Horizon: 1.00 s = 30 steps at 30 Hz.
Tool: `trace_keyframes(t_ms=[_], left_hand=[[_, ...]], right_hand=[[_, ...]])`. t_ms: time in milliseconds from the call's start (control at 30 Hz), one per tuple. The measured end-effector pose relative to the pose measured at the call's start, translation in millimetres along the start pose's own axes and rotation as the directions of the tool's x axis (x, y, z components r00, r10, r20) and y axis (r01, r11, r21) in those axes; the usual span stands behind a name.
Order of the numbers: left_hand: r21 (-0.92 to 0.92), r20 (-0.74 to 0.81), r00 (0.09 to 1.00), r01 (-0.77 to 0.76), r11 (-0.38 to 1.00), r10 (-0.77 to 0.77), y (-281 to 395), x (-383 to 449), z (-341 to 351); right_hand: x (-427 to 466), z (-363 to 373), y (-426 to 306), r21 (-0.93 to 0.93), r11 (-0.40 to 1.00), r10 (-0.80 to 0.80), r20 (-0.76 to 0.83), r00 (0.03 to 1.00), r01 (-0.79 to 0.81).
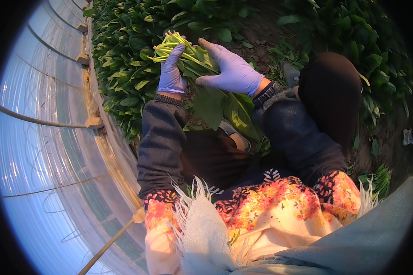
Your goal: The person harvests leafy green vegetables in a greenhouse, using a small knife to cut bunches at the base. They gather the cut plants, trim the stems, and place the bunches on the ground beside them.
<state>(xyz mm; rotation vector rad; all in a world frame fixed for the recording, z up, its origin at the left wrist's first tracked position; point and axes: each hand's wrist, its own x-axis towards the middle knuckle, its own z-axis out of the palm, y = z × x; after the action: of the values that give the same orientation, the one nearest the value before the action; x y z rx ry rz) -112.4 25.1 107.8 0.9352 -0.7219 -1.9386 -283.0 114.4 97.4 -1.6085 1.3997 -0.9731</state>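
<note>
My left hand [172, 74], in a purple disposable glove, grips a bunch of spinach-like leafy greens [194, 58] around the stems. The pale cut stem ends point up and left, while the broad leaves [210, 105] hang down between my forearms. Against the bunch's right side lies my right hand [235, 70], gloved the same way, its thumb and fingers spread apart. Its fingertips look soiled. Part of the bunch is hidden behind the right palm and thumb.
Dense leafy plants [124, 65] grow at left and more plants [375, 62] at right, with bare soil [261, 37] between. Clear plastic greenhouse sheeting [48, 144] on curved ribs rises at left. My bent knee [330, 89] is at right; a bundle of greens [382, 180] lies lower right.
</note>
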Motion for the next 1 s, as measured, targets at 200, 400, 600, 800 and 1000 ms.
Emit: trace_keyframes(t_ms=[200,400,600,800,1000], left_hand=[[-0.15,0.19,0.981,-0.008,0.989,0.037,13,-4,-31],[-0.067,0.189,0.97,-0.141,0.988,0.151,26,-6,-49],[-0.103,0.115,0.915,-0.375,0.921,0.386,79,-24,-81],[-0.001,-0.093,0.858,-0.508,0.861,0.506,144,-64,-124],[0.615,-0.269,0.573,-0.517,0.596,0.774,198,-157,-157]], right_hand=[[-4,40,-19,-0.35,0.926,-0.145,0.021,0.989,0.143],[-4,49,-23,-0.318,0.917,-0.252,0.013,0.968,0.242],[1,34,0,0.049,0.962,-0.253,-0.214,0.943,0.269],[10,33,30,0.566,0.825,0.173,-0.241,0.955,-0.007],[4,32,63,0.429,0.893,0.259,-0.238,0.936,-0.138]])
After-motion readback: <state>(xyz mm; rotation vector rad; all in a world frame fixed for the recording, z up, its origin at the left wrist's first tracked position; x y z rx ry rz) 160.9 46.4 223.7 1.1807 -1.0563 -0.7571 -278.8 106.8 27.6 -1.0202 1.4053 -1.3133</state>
